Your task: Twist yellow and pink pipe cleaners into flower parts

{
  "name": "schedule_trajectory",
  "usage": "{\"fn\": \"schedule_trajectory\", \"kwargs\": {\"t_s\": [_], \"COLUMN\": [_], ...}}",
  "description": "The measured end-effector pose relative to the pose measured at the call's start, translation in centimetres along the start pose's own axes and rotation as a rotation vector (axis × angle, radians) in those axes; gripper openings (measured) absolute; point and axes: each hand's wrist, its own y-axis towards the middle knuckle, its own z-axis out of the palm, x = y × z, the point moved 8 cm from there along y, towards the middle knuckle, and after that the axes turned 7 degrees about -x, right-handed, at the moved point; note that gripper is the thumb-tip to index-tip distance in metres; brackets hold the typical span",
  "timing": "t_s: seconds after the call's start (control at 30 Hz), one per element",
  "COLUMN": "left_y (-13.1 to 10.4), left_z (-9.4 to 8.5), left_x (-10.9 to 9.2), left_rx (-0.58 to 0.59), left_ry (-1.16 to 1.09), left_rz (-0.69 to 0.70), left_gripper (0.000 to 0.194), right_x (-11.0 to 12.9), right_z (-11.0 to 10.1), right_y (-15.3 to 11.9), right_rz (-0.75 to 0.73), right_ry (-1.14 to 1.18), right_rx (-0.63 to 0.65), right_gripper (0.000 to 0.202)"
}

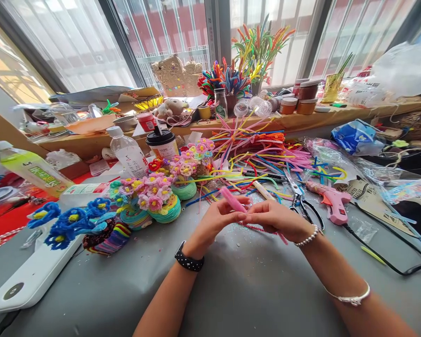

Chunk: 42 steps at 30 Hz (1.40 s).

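A pink pipe cleaner (pixel 233 200) is pinched between my two hands above the grey table. Its fuzzy, thicker part sticks up past the fingers of my left hand (pixel 221 220), which is closed on it. My right hand (pixel 279 219) grips it close by, fingertips meeting those of the left. A thin pink end shows below the right hand. The middle of the piece is hidden by the fingers. Just beyond the hands lie scissors (pixel 298 194) with dark handles and a pink hot glue gun (pixel 331 199) with a black cord.
Pipe-cleaner flowers in pots stand to the left: blue ones (pixel 73 222) and pink ones (pixel 154 192). A loose heap of pipe cleaners (pixel 259 147) lies behind the hands. A black-lidded cup (pixel 163 145), a plastic bottle (pixel 128 152) and a white device (pixel 35 281) are also left.
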Motion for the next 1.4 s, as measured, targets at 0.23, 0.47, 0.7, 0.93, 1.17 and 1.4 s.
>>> {"fn": "schedule_trajectory", "kwargs": {"t_s": [0.23, 0.47, 0.7, 0.93, 1.17, 1.4], "left_y": [0.3, 0.4, 0.3, 0.4, 0.2, -0.1], "left_z": [-0.8, -1.3, -2.0, -2.1, -2.2, -2.0], "left_x": [-0.2, 0.6, 0.5, 0.7, 0.4, -0.9], "left_rx": [-0.152, -0.186, -0.274, -0.248, -0.314, -0.339], "left_ry": [0.077, 0.168, 0.202, 0.179, 0.232, 0.505], "left_rz": [0.063, 0.001, -0.021, -0.026, 0.019, 0.13], "left_gripper": [0.016, 0.021, 0.021, 0.024, 0.025, 0.028], "right_x": [0.0, 0.4, 1.8, 2.2, 2.3, 1.5], "right_z": [0.0, -0.9, -1.1, -0.8, -1.1, -0.9], "right_y": [0.3, 0.4, 0.2, -0.1, 0.0, 0.5], "right_rz": [-0.033, -0.112, -0.28, -0.343, -0.37, -0.267], "right_ry": [-0.043, -0.273, -0.506, -0.453, -0.492, -0.314], "right_rx": [-0.036, -0.167, -0.312, -0.297, -0.327, -0.2], "right_gripper": [0.033, 0.038, 0.032, 0.025, 0.023, 0.033]}}
